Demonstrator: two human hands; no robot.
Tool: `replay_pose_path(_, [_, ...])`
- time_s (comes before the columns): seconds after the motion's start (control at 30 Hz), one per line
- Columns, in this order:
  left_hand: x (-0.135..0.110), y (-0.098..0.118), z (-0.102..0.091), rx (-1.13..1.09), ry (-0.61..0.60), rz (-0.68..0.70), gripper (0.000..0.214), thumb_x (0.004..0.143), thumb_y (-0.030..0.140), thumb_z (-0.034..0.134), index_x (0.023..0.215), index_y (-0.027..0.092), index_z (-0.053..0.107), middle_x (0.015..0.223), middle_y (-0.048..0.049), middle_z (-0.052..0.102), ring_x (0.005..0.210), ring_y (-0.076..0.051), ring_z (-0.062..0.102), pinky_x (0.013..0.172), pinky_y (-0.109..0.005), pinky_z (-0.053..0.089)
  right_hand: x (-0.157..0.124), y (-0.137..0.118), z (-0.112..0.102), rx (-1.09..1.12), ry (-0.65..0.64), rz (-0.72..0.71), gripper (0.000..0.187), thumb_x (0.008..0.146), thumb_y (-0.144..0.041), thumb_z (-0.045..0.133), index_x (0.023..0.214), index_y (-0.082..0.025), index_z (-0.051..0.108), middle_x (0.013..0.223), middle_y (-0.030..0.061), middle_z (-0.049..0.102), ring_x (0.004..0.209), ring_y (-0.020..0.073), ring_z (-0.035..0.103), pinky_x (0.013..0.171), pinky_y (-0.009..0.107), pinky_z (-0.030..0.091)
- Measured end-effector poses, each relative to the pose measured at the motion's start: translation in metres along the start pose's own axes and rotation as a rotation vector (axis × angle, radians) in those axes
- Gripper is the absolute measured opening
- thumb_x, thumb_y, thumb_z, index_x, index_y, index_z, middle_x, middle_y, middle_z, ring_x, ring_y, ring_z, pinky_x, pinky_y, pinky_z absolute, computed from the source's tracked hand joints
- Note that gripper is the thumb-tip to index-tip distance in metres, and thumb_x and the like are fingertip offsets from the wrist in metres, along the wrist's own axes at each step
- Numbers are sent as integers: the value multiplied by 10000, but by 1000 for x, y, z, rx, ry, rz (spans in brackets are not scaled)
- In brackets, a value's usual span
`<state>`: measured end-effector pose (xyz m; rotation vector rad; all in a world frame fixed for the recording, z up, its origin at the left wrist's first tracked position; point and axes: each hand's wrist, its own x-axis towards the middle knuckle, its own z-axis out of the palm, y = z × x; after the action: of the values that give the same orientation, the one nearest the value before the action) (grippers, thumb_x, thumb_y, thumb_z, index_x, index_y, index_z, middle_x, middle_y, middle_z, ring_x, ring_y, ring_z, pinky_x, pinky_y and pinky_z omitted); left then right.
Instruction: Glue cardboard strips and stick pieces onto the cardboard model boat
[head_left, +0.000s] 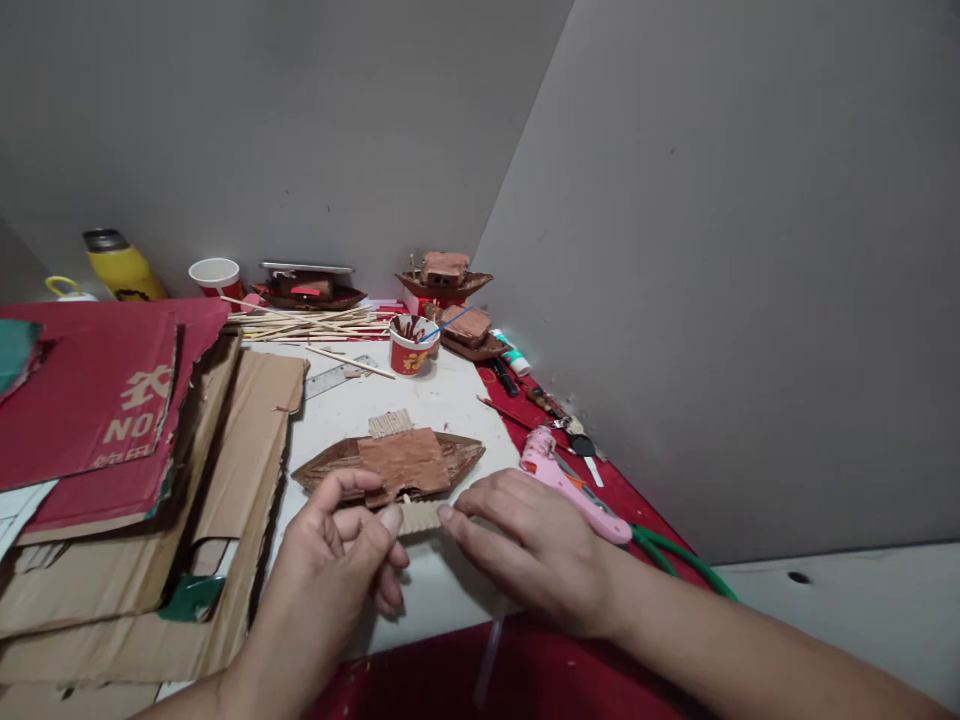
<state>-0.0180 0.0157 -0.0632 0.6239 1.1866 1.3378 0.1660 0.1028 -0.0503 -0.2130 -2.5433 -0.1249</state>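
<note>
Between the fingertips of both hands is a small ribbed strip of corrugated cardboard [421,516]. My left hand [349,550] pinches its left end between thumb and fingers, while my right hand [525,545] grips the right end. Just beyond them lies a brown model boat [322,462] with a reddish-brown painted roof [405,460]; the strip overlaps the boat's near side in view, and I cannot tell whether they touch. Behind the roof rests a second ribbed cardboard piece [391,423].
Stacked cardboard sheets [259,410] cover the left side. A pink glue gun [570,485] with a green cord lies at right. Farther back are a paint cup [412,350], wooden sticks [315,322], a metal ruler [337,377], a yellow bottle [124,268] and more model boats [444,280]. Grey panels stand behind.
</note>
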Motion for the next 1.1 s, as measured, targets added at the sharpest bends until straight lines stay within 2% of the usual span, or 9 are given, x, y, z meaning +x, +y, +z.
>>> replay_pose_path(0.2, [0,11,0,74,170,145,251,852,329,610,1035,210,488,459,108,512,353,-61,443,388,-140,391,-2,10,0,-76,-7,4,165,960,-116,446,980,-134,608,818,103,666,739,192,562,635,321,457])
replay_pose_path(0.3, [0,10,0,83,215,159,315,826,329,634,1088,231,489,691,70,602,372,-53,483,384,-172,434,1,8,0,-65,-41,-27,175,957,-108,444,975,-118,617,822,112,669,730,197,556,628,330,451])
replay_pose_path(0.43, [0,6,-1,136,256,134,411,792,381,663,1143,246,497,1029,-12,596,442,-68,566,374,-217,479,2,6,2,-53,-47,-28,185,950,-104,451,973,-102,635,820,115,668,722,202,550,623,332,444])
replay_pose_path(0.53, [0,2,-3,145,229,130,442,810,398,643,1199,261,482,1134,-50,578,487,-81,596,368,-214,478,2,7,4,-59,-48,-33,201,951,-101,447,956,-89,648,799,113,665,705,200,545,613,329,434])
replay_pose_path(0.83, [6,-11,-7,92,23,65,509,890,380,567,1338,312,335,1054,-56,636,473,-92,615,380,-191,466,3,7,7,-115,-39,-18,253,967,-118,418,921,-114,667,808,104,674,695,190,526,610,323,420])
replay_pose_path(1.1, [5,-10,-6,114,11,55,543,906,358,543,1383,330,284,1022,-40,615,488,-104,629,402,-204,476,4,6,8,-117,-40,-26,273,969,-98,405,899,-95,668,796,112,680,698,192,562,614,322,426])
